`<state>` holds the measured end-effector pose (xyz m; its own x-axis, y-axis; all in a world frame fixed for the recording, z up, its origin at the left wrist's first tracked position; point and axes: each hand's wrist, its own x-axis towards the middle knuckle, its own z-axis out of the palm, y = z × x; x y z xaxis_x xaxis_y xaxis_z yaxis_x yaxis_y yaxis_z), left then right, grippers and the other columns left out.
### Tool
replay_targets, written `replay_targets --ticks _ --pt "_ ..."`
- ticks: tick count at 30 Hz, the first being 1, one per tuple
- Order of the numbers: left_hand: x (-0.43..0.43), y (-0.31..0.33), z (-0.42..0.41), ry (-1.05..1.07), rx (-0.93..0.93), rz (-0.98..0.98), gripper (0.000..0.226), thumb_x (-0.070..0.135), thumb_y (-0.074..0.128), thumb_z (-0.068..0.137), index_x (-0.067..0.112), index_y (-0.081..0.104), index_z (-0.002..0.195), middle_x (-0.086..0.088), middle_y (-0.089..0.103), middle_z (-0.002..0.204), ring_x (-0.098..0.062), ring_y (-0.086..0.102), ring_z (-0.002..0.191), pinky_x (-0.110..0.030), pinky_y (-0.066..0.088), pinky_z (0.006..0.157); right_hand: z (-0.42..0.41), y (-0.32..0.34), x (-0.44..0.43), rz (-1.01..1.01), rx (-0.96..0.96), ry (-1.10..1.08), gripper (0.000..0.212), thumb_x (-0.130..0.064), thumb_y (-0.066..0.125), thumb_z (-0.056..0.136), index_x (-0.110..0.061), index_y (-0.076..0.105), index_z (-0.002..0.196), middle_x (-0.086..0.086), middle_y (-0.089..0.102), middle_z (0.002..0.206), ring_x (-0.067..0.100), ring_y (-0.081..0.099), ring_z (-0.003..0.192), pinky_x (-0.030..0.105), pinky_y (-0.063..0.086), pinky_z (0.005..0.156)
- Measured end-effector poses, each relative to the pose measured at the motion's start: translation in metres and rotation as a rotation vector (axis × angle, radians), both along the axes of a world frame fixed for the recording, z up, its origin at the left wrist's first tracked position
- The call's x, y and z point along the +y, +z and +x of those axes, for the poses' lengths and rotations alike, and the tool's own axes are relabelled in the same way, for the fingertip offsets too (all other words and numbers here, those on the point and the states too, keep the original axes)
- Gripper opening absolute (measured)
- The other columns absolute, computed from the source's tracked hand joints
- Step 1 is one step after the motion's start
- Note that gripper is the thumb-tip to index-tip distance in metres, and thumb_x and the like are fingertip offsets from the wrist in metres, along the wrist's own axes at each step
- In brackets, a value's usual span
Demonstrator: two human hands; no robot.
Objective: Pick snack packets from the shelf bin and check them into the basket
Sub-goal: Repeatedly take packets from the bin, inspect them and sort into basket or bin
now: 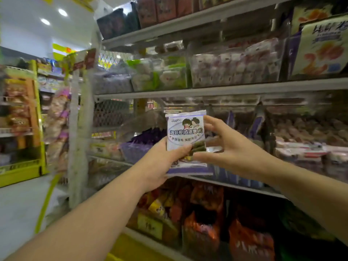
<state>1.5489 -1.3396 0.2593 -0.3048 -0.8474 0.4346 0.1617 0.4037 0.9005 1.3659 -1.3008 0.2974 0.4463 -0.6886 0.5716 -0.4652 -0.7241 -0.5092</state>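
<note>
A white and purple snack packet (185, 132) with cartoon figures and blue lettering stands upright in front of the shelves. My left hand (160, 162) grips its lower left part, thumb across the front. My right hand (227, 147) is at the packet's right edge with fingers spread, the thumb near its lower front and the fingertips by its upper right corner. Behind the packet a clear shelf bin (139, 149) holds more purple packets. No basket is in view.
Grey shelf boards (216, 89) carry clear bins of wrapped snacks above and to the right. Orange and red bags (203, 223) fill the shelf below. A yellow display rack (24, 119) stands at the left across the aisle floor (17, 213).
</note>
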Motion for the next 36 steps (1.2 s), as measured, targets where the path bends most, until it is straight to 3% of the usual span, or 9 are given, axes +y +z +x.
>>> replay_targets --ticks 3,5,12,17,21,25,30,33,36 --pt "0.022 -0.034 0.031 0.057 -0.096 -0.029 0.055 0.025 0.069 0.075 0.025 0.054 0.128 0.010 0.067 0.124 -0.009 0.060 0.119 -0.029 0.044 0.098 0.037 -0.033 -0.008 0.203 -0.378 0.002 0.044 -0.037 0.072 0.079 -0.039 0.052 0.118 -0.019 0.067 0.111 0.000 0.064 0.103 0.024 0.052 0.077" --pt "0.032 -0.056 0.050 0.092 -0.111 -0.012 0.060 0.018 0.069 0.078 0.018 0.049 0.135 0.002 0.064 0.130 -0.016 0.057 0.124 -0.034 0.042 0.104 0.061 -0.056 -0.015 0.431 -0.572 0.005 0.056 -0.040 0.068 0.083 -0.023 0.048 0.132 -0.003 0.068 0.116 0.013 0.067 0.102 0.033 0.055 0.081" --pt "0.056 -0.127 0.096 0.189 -0.231 0.048 0.052 -0.002 0.066 0.085 0.022 0.052 0.130 0.006 0.067 0.125 -0.010 0.061 0.118 -0.022 0.049 0.095 0.123 -0.134 -0.024 0.777 -0.779 0.130 0.032 -0.027 0.057 0.094 -0.001 0.067 0.109 0.020 0.071 0.104 0.034 0.069 0.098 0.050 0.052 0.093" --pt "0.046 -0.166 0.110 0.451 -0.092 0.207 0.027 0.015 0.060 0.094 0.018 0.060 0.120 -0.003 0.072 0.114 -0.019 0.069 0.104 -0.039 0.055 0.091 0.142 -0.192 -0.035 0.831 -0.737 0.140 0.018 -0.021 0.062 0.088 -0.007 0.071 0.096 0.018 0.073 0.096 0.024 0.071 0.081 0.035 0.058 0.072" --pt "0.033 -0.198 0.111 0.564 0.044 0.289 0.018 0.022 0.056 0.095 0.013 0.068 0.107 -0.005 0.076 0.096 -0.021 0.073 0.089 -0.032 0.059 0.076 0.151 -0.229 -0.044 0.937 -0.751 0.201 0.028 -0.018 0.063 0.083 0.002 0.069 0.102 0.028 0.069 0.104 0.035 0.067 0.092 0.045 0.053 0.087" --pt "0.024 -0.213 0.113 0.541 0.218 0.399 0.017 0.017 0.062 0.088 0.008 0.072 0.098 -0.018 0.075 0.097 -0.034 0.072 0.093 -0.046 0.055 0.087 0.153 -0.235 -0.055 1.018 -0.699 0.185 0.029 -0.010 0.058 0.090 0.011 0.062 0.111 0.034 0.062 0.114 0.035 0.061 0.093 0.040 0.049 0.080" --pt "0.017 -0.217 0.122 0.479 0.310 0.422 0.027 0.018 0.065 0.073 0.004 0.072 0.095 -0.020 0.074 0.094 -0.028 0.073 0.082 -0.034 0.059 0.066 0.150 -0.237 -0.069 1.083 -0.623 0.203 0.035 -0.019 0.053 0.093 0.008 0.064 0.112 0.028 0.064 0.114 0.030 0.060 0.096 0.037 0.045 0.080" --pt "0.018 -0.216 0.126 0.458 0.324 0.445 0.029 0.017 0.061 0.080 0.002 0.069 0.104 -0.019 0.074 0.096 -0.024 0.073 0.082 -0.030 0.058 0.064 0.146 -0.238 -0.070 1.062 -0.535 0.251 0.034 -0.025 0.050 0.096 0.001 0.068 0.108 0.022 0.069 0.109 0.026 0.063 0.094 0.038 0.048 0.083" --pt "0.023 -0.213 0.128 0.431 0.295 0.489 0.026 0.023 0.050 0.095 0.007 0.067 0.109 -0.013 0.075 0.099 -0.020 0.073 0.088 -0.031 0.058 0.069 0.141 -0.235 -0.069 0.847 -0.414 0.230 0.033 -0.026 0.048 0.099 -0.005 0.073 0.096 0.013 0.075 0.096 0.023 0.069 0.089 0.039 0.054 0.082"
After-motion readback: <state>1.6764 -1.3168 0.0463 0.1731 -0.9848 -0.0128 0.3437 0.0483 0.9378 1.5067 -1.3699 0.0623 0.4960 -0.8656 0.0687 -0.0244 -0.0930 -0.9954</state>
